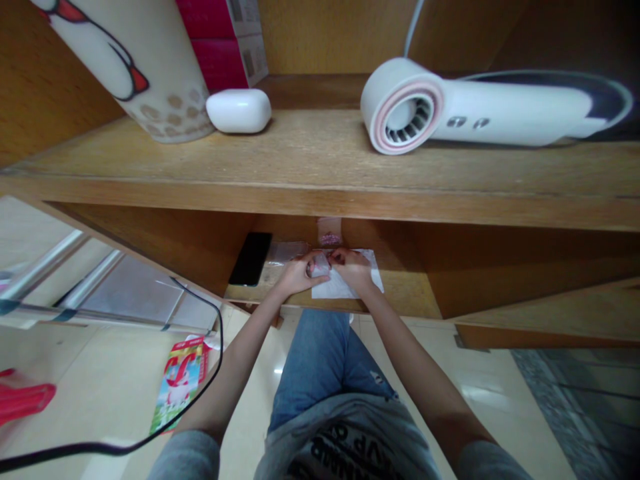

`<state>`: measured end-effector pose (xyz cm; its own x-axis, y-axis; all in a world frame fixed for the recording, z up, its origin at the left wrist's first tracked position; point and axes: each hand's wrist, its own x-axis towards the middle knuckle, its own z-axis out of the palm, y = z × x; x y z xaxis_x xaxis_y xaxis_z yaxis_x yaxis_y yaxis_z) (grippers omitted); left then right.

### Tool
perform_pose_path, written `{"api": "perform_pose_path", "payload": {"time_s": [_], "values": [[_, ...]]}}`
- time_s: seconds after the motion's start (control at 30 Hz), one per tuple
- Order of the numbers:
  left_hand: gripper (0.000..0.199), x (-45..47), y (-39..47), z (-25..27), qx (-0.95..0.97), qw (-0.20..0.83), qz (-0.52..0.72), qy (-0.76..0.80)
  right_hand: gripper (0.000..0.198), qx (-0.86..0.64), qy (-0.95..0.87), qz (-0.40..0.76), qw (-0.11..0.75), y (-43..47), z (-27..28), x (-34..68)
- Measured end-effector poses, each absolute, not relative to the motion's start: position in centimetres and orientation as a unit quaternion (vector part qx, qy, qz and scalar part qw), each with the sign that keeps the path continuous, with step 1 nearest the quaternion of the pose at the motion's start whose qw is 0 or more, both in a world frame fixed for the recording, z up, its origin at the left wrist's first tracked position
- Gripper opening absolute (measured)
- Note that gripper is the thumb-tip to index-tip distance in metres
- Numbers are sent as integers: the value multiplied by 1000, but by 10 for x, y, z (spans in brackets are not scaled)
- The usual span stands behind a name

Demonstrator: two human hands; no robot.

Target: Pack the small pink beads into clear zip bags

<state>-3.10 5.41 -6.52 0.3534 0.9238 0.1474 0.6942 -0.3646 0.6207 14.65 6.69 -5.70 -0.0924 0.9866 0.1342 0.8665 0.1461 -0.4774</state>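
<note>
In the lower compartment, my left hand (pixel 297 275) is closed on a small clear plastic bag (pixel 321 267) with something pinkish inside. My right hand (pixel 354 269) is beside it, fingers pinched together at the bag's right edge; what they hold is too small to make out. Both hands are over a white sheet of paper (pixel 334 291) on the shelf board. Behind them is a small packet of pink-purple bits (pixel 330 235). A flat clear plastic sleeve (pixel 287 251) and a black phone (pixel 251 259) lie left of my left hand.
The upper shelf (pixel 310 150) overhangs my hands. It carries a large cup (pixel 160 87), crimson boxes (pixel 215 47), a white rounded case (pixel 239 111) and a white handheld fan (pixel 405 110). A black cable (pixel 221 333) hangs at left; a colourful package (pixel 177 380) is on the floor.
</note>
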Motion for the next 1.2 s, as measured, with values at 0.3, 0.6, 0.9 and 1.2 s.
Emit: {"api": "perform_pose_path", "payload": {"time_s": [0.3,0.6,0.9,1.2], "values": [[64,-30,55,-69,790,238,262,501,17,-603,-716,209,284,63,-55,148],[64,-30,54,-66,789,237,262,503,17,-577,-724,227,302,61,-54,150],[65,-29,53,-64,786,248,262,503,18,-577,-753,186,254,55,-54,160],[64,-29,53,-64,786,246,261,504,25,-573,-775,150,220,51,-56,161]]}}
